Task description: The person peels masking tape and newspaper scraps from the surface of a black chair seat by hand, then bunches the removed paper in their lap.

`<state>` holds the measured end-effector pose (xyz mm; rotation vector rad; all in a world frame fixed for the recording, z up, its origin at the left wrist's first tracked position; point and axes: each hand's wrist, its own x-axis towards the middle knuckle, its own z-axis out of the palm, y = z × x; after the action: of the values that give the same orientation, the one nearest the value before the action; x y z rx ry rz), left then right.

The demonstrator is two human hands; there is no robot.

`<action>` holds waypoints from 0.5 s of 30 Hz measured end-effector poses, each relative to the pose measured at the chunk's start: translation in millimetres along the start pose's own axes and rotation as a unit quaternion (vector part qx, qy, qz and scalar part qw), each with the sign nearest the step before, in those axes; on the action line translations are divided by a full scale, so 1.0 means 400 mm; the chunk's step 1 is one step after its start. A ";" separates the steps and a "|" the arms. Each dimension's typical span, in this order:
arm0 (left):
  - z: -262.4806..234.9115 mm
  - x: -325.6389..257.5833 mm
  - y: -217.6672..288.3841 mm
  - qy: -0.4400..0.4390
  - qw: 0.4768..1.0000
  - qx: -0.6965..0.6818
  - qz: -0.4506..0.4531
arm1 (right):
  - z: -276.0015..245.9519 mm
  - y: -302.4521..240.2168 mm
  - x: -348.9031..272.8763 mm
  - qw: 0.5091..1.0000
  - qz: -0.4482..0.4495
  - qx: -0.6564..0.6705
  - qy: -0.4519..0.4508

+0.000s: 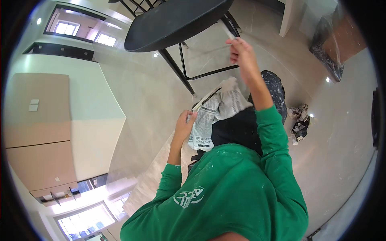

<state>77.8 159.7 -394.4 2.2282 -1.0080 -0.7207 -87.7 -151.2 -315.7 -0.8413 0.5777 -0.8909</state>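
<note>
Over my lap, my left hand (185,125) pinches the edge of a sheet of newspaper (203,122). A pale strip with a dark line beside it runs along the sheet's upper edge. Touching it on the right is a crumpled, greyish-white piece (233,102), either paper or cloth. My right hand (242,54) is raised, its fingers closed on a narrow whitish strip (226,30) that reaches up to a leg of the black chair (177,24). Motion blurs the strip, and I cannot tell its material.
A heap of crumpled scraps (300,124) lies on the floor right of my legs. A brown panel partly wrapped in plastic (343,40) stands at the upper right. Beige cabinets (38,112) are on the left. The chair's black legs and crossbar rise ahead of me.
</note>
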 end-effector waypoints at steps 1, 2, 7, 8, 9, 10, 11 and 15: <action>0.000 0.004 0.002 0.007 1.000 0.002 0.009 | -0.014 -0.030 -0.015 1.000 -0.004 -0.015 -0.005; 0.002 0.007 0.009 0.013 1.000 0.003 0.018 | -0.027 -0.052 -0.028 0.999 -0.011 -0.037 -0.006; 0.021 0.023 0.060 0.024 0.997 -0.038 0.063 | -0.104 -0.116 -0.131 0.989 -0.080 -0.118 0.049; 0.030 0.022 0.061 0.031 0.996 -0.050 0.071 | -0.120 -0.116 -0.158 0.985 -0.098 -0.123 0.065; 0.037 0.020 0.060 0.030 0.995 -0.064 0.067 | -0.132 -0.105 -0.187 0.980 -0.118 -0.143 0.076; 0.042 0.023 0.062 0.026 0.994 -0.079 0.066 | -0.147 -0.091 -0.221 0.972 -0.142 -0.163 0.090; 0.045 0.026 0.061 0.021 0.993 -0.093 0.065 | -0.157 -0.074 -0.258 0.964 -0.164 -0.183 0.105; 0.056 0.031 0.055 -0.018 0.981 -0.181 0.065 | -0.107 0.012 -0.407 0.906 -0.074 -0.418 -0.003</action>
<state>59.4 131.4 -397.5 1.8260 -0.9428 -0.8157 -201.4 -27.8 -328.0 -1.6809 0.9205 -0.7650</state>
